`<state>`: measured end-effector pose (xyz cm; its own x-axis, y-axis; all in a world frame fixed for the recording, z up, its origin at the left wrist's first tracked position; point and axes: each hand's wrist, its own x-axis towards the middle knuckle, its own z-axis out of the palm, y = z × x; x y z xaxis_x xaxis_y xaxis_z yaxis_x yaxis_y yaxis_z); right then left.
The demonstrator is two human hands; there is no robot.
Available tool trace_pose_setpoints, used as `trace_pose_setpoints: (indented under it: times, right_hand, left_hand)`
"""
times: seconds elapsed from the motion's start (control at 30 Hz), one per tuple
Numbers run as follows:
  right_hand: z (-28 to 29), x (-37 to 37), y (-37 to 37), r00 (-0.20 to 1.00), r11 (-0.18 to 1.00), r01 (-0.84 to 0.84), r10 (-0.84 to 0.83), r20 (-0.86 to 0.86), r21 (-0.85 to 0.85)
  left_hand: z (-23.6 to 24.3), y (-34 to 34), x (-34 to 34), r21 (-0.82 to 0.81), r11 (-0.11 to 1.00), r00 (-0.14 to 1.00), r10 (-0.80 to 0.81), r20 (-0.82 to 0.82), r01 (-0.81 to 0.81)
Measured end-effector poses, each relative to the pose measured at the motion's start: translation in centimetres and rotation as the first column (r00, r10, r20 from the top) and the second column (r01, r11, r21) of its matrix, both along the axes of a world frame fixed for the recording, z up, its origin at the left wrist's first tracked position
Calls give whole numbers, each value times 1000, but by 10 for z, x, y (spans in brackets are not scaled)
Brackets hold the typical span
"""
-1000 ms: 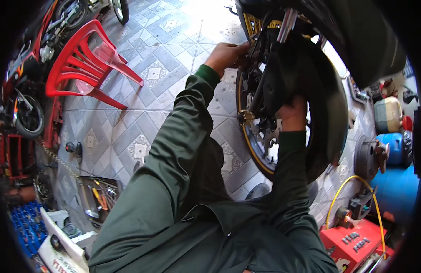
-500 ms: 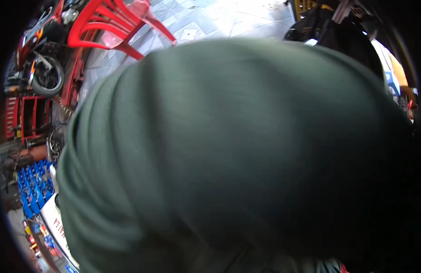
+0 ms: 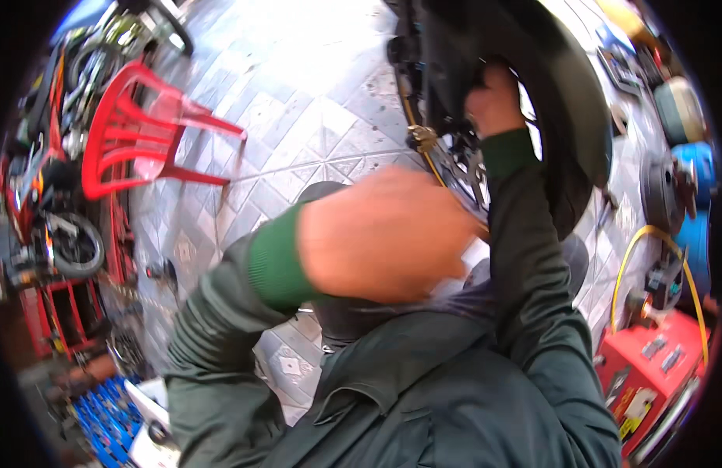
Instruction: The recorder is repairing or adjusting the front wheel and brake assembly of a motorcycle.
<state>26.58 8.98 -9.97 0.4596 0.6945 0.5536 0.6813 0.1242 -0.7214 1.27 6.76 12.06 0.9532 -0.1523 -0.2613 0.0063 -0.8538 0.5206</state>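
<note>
Blurred by motion, my left hand (image 3: pixel 388 234) is in front of my body, its fingers curled away toward the right and too smeared to read. Farther off, my right hand (image 3: pixel 497 101) reaches into a gap in a motorcycle's dark rear end, beside the wheel; its fingertips are hidden there, so what they touch cannot be told. The black curved fender (image 3: pixel 567 101) arches past the right hand on its right side. Close to the left hand, a gold-coloured caliper (image 3: pixel 423 139) and part of the wheel (image 3: pixel 466 175) show.
A red plastic chair (image 3: pixel 134 136) stands on the tiled floor (image 3: pixel 298 117) to the left. Parked motorcycles (image 3: pixel 53 210) and blue bins (image 3: pixel 107 417) line the left side. At right are a red machine box (image 3: pixel 657 374), a yellow hose (image 3: pixel 622 269) and a blue drum (image 3: pixel 692 226).
A dark green sleeve filled most of the earlier view. Now both hands show, the right one at the motorcycle, and the chair appears lower and farther left.
</note>
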Motion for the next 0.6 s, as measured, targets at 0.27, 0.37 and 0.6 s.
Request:
trace_pose_setpoints:
  times: [0.27, 0.37, 0.6]
  right_hand:
    - [10, -9, 4, 913, 958, 274, -286, 291, 81]
    - [11, -28, 10, 940, 948, 285, -306, 149, 143]
    - [32, -30, 54, 46, 849, 300, 442, -896, 435]
  left_hand:
    - [-93, 29, -69, -479, 631, 718, 696, 3, -610]
    - [-108, 25, -76, -671, 302, 466, 882, -73, -677]
    - [-108, 29, -74, -733, 253, 455, 886, -86, -631]
